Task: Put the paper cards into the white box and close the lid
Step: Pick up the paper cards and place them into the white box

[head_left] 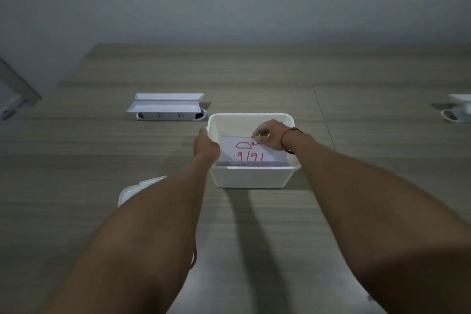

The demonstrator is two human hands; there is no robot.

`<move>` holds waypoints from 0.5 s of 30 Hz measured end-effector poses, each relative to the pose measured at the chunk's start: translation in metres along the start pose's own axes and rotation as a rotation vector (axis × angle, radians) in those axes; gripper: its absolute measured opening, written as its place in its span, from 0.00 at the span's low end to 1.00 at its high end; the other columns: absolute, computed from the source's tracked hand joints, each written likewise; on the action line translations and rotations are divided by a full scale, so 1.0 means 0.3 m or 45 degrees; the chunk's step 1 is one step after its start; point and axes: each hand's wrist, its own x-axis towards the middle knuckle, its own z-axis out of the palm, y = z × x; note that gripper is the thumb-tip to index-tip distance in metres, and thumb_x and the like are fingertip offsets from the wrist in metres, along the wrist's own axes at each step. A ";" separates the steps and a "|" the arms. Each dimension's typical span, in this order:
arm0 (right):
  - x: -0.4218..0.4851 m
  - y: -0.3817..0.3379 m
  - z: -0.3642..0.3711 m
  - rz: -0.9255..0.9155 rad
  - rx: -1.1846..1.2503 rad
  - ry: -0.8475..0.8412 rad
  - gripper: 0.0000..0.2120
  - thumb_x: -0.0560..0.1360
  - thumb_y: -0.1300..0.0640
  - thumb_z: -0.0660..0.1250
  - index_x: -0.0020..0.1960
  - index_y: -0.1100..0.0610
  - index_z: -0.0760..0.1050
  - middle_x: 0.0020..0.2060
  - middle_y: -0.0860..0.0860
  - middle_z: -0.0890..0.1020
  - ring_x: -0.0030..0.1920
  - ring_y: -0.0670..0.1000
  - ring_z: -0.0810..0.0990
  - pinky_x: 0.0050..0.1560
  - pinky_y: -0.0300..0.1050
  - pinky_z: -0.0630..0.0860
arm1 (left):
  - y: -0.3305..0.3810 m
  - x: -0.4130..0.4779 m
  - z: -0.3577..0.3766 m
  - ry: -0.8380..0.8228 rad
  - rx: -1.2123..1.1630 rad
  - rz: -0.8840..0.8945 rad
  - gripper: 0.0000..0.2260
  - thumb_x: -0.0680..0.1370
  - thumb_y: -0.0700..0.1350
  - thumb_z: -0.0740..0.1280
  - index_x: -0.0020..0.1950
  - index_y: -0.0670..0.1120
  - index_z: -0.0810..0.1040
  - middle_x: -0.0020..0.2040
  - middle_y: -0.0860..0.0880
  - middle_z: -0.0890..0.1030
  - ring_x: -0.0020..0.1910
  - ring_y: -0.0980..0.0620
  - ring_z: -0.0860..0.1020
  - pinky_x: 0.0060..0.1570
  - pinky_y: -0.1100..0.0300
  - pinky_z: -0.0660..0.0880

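Note:
A white box [251,177] stands open in the middle of the wooden table. Inside it lies a stack of paper cards [251,151]; the top one bears red handwriting. My right hand [269,136] reaches into the box and pinches the far edge of the top card. My left hand [206,144] grips the box's left wall at the rim. The white lid [132,191] lies flat on the table to the near left of the box, mostly hidden under my left forearm.
A white flip-up power socket unit [167,107] sits in the table behind and left of the box. Another white socket unit [458,108] shows at the right edge. A seam in the table [323,117] runs behind the box on the right.

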 end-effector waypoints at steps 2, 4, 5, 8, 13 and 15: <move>-0.027 0.003 0.019 0.008 -0.039 -0.117 0.10 0.75 0.58 0.68 0.53 0.56 0.84 0.55 0.53 0.84 0.56 0.53 0.81 0.60 0.45 0.76 | -0.002 -0.005 0.003 0.001 -0.018 -0.009 0.19 0.76 0.31 0.54 0.66 0.39 0.71 0.64 0.38 0.76 0.63 0.40 0.75 0.58 0.53 0.72; -0.052 -0.007 0.010 0.056 -0.043 -0.255 0.11 0.74 0.56 0.68 0.55 0.56 0.83 0.51 0.50 0.84 0.51 0.50 0.81 0.53 0.42 0.75 | -0.001 -0.009 0.001 0.002 -0.028 -0.015 0.20 0.76 0.31 0.54 0.67 0.39 0.71 0.65 0.39 0.75 0.65 0.41 0.74 0.60 0.54 0.71; -0.061 -0.013 -0.002 0.102 -0.025 -0.318 0.12 0.75 0.56 0.68 0.56 0.57 0.82 0.49 0.49 0.83 0.49 0.49 0.80 0.51 0.43 0.75 | 0.001 -0.008 0.001 -0.001 -0.020 -0.022 0.21 0.77 0.31 0.53 0.68 0.39 0.71 0.66 0.39 0.75 0.66 0.41 0.74 0.61 0.54 0.71; -0.064 -0.038 -0.029 0.131 -0.025 -0.302 0.12 0.76 0.55 0.66 0.56 0.56 0.82 0.47 0.48 0.80 0.50 0.50 0.80 0.51 0.43 0.74 | 0.007 -0.011 -0.010 -0.040 0.044 -0.029 0.18 0.78 0.35 0.54 0.68 0.39 0.72 0.66 0.38 0.75 0.65 0.40 0.73 0.62 0.53 0.71; -0.070 -0.126 -0.061 0.109 -0.179 -0.027 0.22 0.79 0.45 0.59 0.69 0.54 0.71 0.69 0.52 0.73 0.70 0.55 0.71 0.69 0.47 0.66 | 0.007 -0.007 -0.068 -0.048 0.194 -0.047 0.20 0.81 0.45 0.55 0.63 0.32 0.75 0.63 0.34 0.77 0.63 0.37 0.76 0.56 0.53 0.72; -0.071 -0.180 -0.060 0.063 -0.171 0.017 0.26 0.80 0.46 0.58 0.74 0.57 0.64 0.73 0.54 0.68 0.72 0.56 0.68 0.72 0.48 0.64 | 0.003 -0.012 -0.122 -0.034 0.222 -0.029 0.20 0.80 0.44 0.56 0.59 0.30 0.77 0.60 0.33 0.79 0.60 0.37 0.77 0.46 0.55 0.69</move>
